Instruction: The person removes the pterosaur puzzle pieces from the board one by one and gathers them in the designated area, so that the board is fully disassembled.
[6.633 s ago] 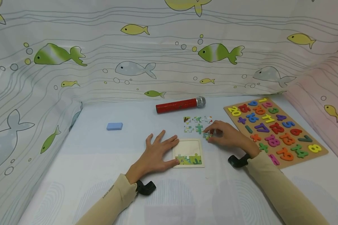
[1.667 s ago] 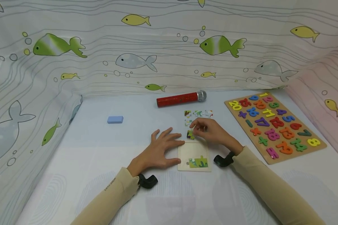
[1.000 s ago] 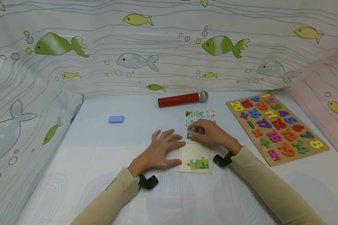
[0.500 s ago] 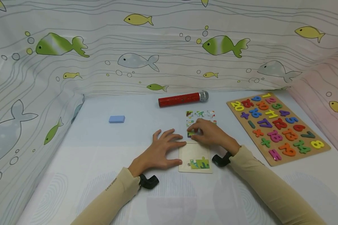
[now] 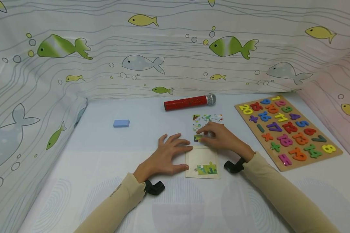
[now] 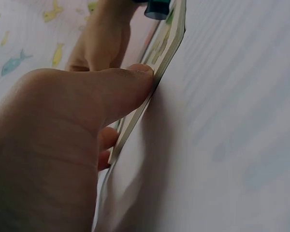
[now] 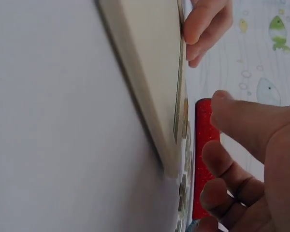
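Observation:
My left hand lies spread at the left side of a shallow wooden puzzle tray, thumb and fingertips at its edge. In the left wrist view its thumb presses along the tray's rim. Joined green jigsaw pieces sit in the tray's lower right. My right hand hovers just beyond the tray, its fingertips over a dark-and-green jigsaw piece. The right wrist view shows its thumb and loosely bent fingers apart, with nothing between them. More jigsaw pieces lie in rows behind, partly hidden by this hand.
A red microphone lies behind the loose pieces. To the right is a wooden board with coloured numbers. A blue block rests at the left. A fish-printed curtain rises at the back.
Since the oldest frame, the tray has shifted right and its lower-left piece has gone from it; a dark-green piece lies beyond it. My right hand has just drawn slightly back from that piece.

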Action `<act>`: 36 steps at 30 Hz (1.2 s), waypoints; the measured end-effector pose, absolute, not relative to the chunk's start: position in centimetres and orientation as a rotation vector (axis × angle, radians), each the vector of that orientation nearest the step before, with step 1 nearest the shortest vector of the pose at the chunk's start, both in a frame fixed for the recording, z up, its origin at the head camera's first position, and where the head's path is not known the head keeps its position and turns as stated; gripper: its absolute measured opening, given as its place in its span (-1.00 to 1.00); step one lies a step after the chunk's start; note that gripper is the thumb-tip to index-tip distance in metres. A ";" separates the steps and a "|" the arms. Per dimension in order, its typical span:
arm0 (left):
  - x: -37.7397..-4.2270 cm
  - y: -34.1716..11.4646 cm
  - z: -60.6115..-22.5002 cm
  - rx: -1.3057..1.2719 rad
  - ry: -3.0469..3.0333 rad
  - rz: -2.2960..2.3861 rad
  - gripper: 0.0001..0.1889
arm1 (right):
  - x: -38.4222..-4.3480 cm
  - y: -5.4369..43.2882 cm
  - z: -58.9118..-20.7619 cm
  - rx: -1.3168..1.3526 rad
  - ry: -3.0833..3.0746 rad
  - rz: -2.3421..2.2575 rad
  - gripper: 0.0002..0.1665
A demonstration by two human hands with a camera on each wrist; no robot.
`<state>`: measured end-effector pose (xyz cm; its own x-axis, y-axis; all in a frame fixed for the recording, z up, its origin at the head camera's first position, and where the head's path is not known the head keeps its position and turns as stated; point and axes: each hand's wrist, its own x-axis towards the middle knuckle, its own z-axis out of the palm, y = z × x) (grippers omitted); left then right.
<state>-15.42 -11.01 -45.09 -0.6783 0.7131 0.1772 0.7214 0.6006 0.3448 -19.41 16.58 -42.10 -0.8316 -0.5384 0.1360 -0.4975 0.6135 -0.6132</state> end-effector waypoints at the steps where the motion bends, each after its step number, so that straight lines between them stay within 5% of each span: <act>1: -15.4 -11.0 -45.1 -1.254 -2.788 -0.613 -0.33 | -19.3 16.8 -42.2 -0.909 2.764 -1.033 -0.66; 20: -15.4 -11.0 -44.9 -1.300 -2.709 -0.648 -0.36 | -14.4 18.1 -42.0 -1.211 2.429 -0.971 -0.84; 36: -15.4 -11.0 -45.2 -1.338 -2.665 -0.630 -0.43 | -13.6 17.4 -41.3 -1.153 2.450 -0.816 -0.67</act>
